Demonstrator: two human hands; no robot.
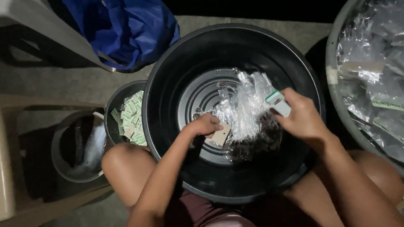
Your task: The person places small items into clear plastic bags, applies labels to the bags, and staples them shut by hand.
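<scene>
Hands over a black tub of clear wrappers.
Left hand pinches a tan card; right hand grips a small white box. Green slips fill a smaller bucket beside it.

Bare arms and knees; seemingly dark maroon shorts.

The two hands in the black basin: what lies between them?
In the head view, crumpled clear plastic wrappers lie between the left hand and the right hand.
</scene>
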